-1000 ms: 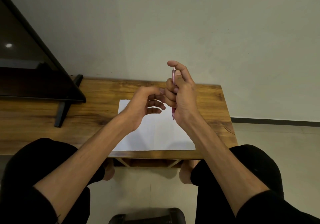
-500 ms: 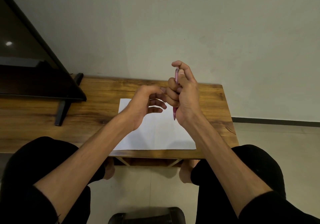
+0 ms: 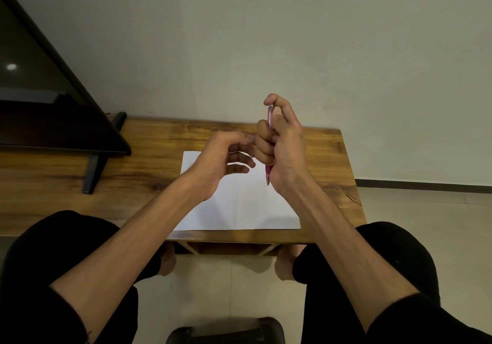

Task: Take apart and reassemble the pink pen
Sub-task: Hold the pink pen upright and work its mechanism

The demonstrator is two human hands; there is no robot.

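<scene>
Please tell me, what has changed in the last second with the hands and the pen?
Almost nothing. The right hand still grips the pink pen upright above the white paper, tip down; it drifted only slightly. The left hand stays beside it, fingers loosely curled, holding nothing visible. Nothing was taken or let go.

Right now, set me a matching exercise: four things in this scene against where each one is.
Things:
1. pink pen
2. sheet of paper
3. dark screen
4. left hand

Places:
A. lying flat on the wooden table
B. standing at the table's left end
C. held upright in the right hand
D. raised over the paper, fingers loosely curled

Pairs: 1-C, 2-A, 3-B, 4-D
</scene>
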